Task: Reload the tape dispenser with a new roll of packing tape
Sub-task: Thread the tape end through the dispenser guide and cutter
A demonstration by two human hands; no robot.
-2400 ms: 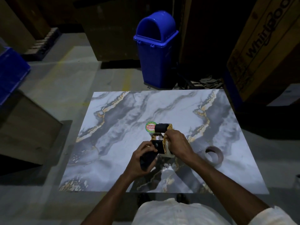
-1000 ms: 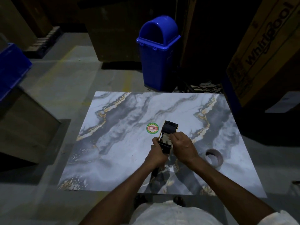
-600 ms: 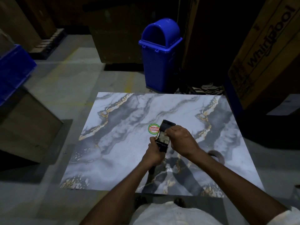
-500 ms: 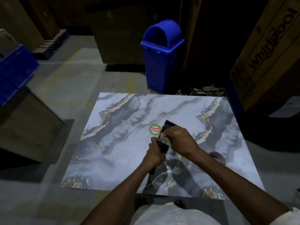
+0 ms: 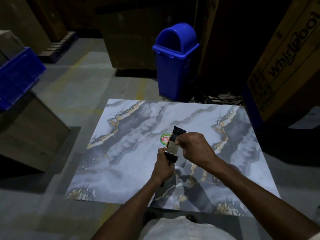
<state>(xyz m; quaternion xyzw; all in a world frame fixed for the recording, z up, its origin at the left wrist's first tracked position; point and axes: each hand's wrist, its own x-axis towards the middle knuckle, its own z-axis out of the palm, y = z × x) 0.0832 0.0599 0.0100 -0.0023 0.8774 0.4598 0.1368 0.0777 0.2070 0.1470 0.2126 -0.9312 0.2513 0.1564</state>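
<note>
A black and brass tape dispenser (image 5: 173, 147) is held tilted above the middle of the marble-pattern table (image 5: 124, 153). My left hand (image 5: 162, 169) is closed around its black handle from below. My right hand (image 5: 192, 147) grips its upper part from the right, fingertips pinched on the pale section by the head. The loose tape roll on the table's right side is now behind my right forearm and I cannot make it out.
A round green and red sticker (image 5: 164, 139) lies on the table just left of the dispenser. A blue swing-lid bin (image 5: 174, 63) stands beyond the far edge. A Whirlpool carton (image 5: 287, 66) is at the right. A blue crate (image 5: 17, 75) sits on a box (image 5: 29, 134) at the left.
My left hand has shifted up the handle and both hands have raised and tilted the dispenser toward the sticker. My right forearm now covers the loose roll. The view has drifted slightly.
</note>
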